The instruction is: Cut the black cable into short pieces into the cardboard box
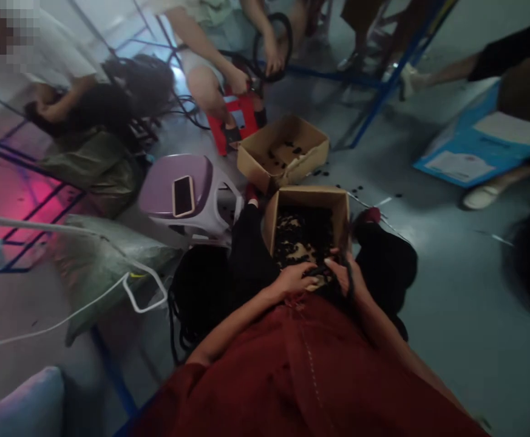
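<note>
Over the nearer of two open cardboard boxes point(308, 203), two bare hands are held, and that box is set between knees in black trousers point(385, 264). Small black pieces point(303, 240), too many to count, are heaped inside it. The left hand point(294, 280) is seen open at the box's near edge, with its fingers loosely spread and nothing gripped. The right hand point(344, 273) is curled narrowly beside a dark strand point(351, 285), but whether the strand is held cannot be told. Beyond the box, a second cardboard box point(283, 152) is placed, with fewer pieces on its bottom, and loose pieces are scattered on the smooth grey floor point(451, 291) to the right. To the left, one lilac plastic stool point(178, 194) is seen, with one phone point(183, 196) lying on its seat.
</note>
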Motion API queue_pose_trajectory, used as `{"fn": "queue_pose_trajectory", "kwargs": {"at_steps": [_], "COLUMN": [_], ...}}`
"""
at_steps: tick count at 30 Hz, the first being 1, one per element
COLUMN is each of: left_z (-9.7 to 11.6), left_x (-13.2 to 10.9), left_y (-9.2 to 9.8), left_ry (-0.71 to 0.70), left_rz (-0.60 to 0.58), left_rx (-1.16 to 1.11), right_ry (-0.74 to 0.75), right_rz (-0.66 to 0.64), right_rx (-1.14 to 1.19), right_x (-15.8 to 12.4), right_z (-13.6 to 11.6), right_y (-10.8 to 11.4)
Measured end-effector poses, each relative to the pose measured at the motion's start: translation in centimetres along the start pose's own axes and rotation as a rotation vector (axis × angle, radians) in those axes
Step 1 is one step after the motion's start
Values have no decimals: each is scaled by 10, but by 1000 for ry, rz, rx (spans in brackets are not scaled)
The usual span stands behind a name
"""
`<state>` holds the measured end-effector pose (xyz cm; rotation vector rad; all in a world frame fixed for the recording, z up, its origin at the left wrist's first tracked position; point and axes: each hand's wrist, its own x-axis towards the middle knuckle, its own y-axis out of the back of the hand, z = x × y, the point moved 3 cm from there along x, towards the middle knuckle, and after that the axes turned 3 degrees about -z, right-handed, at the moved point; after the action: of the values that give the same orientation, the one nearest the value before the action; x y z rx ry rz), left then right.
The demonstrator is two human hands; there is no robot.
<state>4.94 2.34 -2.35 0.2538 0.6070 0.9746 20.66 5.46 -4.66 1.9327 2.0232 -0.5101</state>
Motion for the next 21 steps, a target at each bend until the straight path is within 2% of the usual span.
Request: {"fn": "queue_pose_trajectory", "kwargs": {"at_steps": [5,8,10,12,16,21], "left_z": [-13,-21,-27,-32,-40,-40], "left_x": [-3,-9,-13,-16,-18,-18], "left_y": [9,19,27,34,40,35], "left_ry": [71,173,218,216,168,166], "left_rz": [100,148,202,271,360,388], "left_rx": [-91,-98,-180,-312,-573,-733], "right_ry": [46,48,41,44,45,24], "right_rz": [-97,-87,-89,-127,-283,-419], "right_rx": [-98,-138,-211,-362,-661,-782], "right_x": [8,9,6,0,-21,-37], "right_z": [4,9,13,16,18,17], "right_y": [-10,-4,4,12,20,15]}}
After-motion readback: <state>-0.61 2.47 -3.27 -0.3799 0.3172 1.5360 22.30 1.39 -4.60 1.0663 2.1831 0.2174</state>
